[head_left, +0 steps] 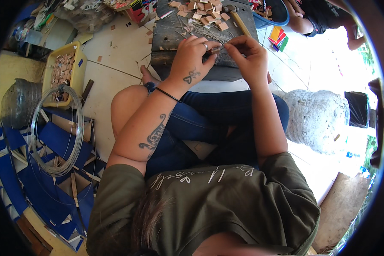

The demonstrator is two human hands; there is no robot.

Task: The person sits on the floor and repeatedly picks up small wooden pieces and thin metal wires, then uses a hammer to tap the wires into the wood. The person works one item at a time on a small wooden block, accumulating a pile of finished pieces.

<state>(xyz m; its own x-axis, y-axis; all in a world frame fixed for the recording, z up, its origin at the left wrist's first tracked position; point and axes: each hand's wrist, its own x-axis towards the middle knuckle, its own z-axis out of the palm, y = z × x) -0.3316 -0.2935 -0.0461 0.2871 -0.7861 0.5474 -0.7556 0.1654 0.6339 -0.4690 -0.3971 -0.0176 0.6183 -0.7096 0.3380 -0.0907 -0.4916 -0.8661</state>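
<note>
My left hand (192, 57), with a ring on one finger, is closed on a small brown wooden piece (215, 50) between thumb and fingers. Close beside it, the thumb and forefinger of my right hand (251, 57) are pinched together at the piece's edge. Whatever lies in that pinch is too small to make out. Both hands are above the near edge of a dark wooden block (164, 32). Thin cut wires (202, 32) lie scattered on the block just beyond my fingers. Behind them is a heap of small square wooden tiles (205, 9), with a hammer (241, 21) to its right.
On the left stand a yellow basket (82, 53) of wooden pieces and a coil of wire (35, 141) over blue angular pieces (13, 170). A blue tub (286, 19) is at the far right, near another person (324, 19). A whitish wrapped bundle (318, 119) sits right of my knee.
</note>
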